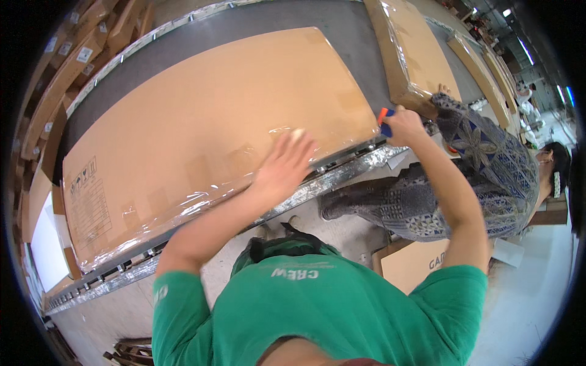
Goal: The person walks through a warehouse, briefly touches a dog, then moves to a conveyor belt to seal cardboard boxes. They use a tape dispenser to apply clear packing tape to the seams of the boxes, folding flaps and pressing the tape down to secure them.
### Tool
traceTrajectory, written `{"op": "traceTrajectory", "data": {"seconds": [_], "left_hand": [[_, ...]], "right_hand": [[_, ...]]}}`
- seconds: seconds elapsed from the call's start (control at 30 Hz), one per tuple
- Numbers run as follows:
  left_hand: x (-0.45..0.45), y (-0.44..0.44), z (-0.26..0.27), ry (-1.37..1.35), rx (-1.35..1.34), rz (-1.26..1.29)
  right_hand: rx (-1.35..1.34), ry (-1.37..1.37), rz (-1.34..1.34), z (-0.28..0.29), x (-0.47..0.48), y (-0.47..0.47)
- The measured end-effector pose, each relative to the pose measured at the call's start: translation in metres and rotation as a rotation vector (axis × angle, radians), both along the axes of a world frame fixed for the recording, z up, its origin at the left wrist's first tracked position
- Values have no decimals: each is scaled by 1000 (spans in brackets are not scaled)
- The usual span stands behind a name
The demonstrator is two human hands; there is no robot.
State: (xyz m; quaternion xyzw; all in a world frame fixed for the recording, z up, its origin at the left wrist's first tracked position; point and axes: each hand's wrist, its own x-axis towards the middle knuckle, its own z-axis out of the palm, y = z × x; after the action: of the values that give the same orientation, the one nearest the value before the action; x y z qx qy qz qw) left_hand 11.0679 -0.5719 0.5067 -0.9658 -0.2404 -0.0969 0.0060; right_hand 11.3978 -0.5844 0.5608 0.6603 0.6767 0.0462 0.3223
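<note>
A large flat cardboard carton [206, 110] lies before me on a dark conveyor belt [352, 41]. Clear packing tape [197, 201] runs along its near edge, shiny and wrinkled in places. My left hand [288, 158], slightly blurred, rests palm down with fingers spread at this taped edge, right of its middle. At the carton's near right corner, my right hand [405, 123] grips a blue and orange hand tool [385, 121], probably a tape dispenser; the fist covers much of it. Printed handling symbols [84, 176] mark the carton's left end.
To the right, a co-worker [485, 169] in patterned clothes touches another taped carton [412, 50] on the belt. A metal conveyor rail [339, 176] borders the near side. Stacked cartons [87, 50] stand far left, near an open box with a white panel [48, 242]. Another carton [412, 265] stands behind my right arm.
</note>
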Motion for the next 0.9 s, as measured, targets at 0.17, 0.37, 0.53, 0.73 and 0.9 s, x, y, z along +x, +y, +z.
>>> {"op": "traceTrajectory", "data": {"seconds": [0.17,0.37,0.53,0.73,0.9], "left_hand": [[153,36,-14,-7,214,-217],[233,35,-10,143,274,-279],[280,26,38,533,-42,-243],[183,18,-22,-166,302,-180],[-60,-37,10,-36,146,54]], "right_hand": [[353,293,-259,-9,18,-34],[724,1161,-697,4,37,-91],[882,915,-754,-2,21,-114],[712,896,-662,66,-27,-127],[626,1688,-397,56,-52,-111]]}}
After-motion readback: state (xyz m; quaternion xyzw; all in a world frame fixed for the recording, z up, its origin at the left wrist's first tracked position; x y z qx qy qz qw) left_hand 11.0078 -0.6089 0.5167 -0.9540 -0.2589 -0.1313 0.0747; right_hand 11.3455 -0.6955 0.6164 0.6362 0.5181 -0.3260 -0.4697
